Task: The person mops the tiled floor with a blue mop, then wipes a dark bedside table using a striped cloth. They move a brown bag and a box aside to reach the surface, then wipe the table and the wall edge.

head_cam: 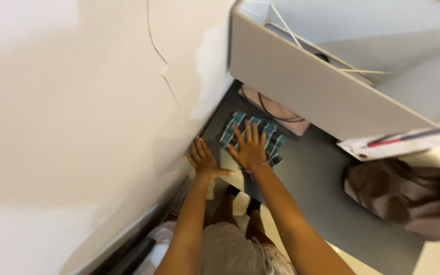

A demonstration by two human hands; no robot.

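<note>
My right hand point(249, 147) lies flat, fingers spread, on a blue and white checked cloth point(273, 138) that rests on the dark grey desk top point(317, 173). My left hand point(203, 159) is flat on the desk's left corner, right beside the white wall point(77, 127), fingers apart and holding nothing. The cloth sticks out past my right hand on all sides except the near one.
A white shelf unit point(311, 81) with cables hangs over the back of the desk. A pink box point(281, 114) with a black cable sits behind the cloth. A brown bag point(408, 196) lies at the right, under white papers with pens point(398, 142).
</note>
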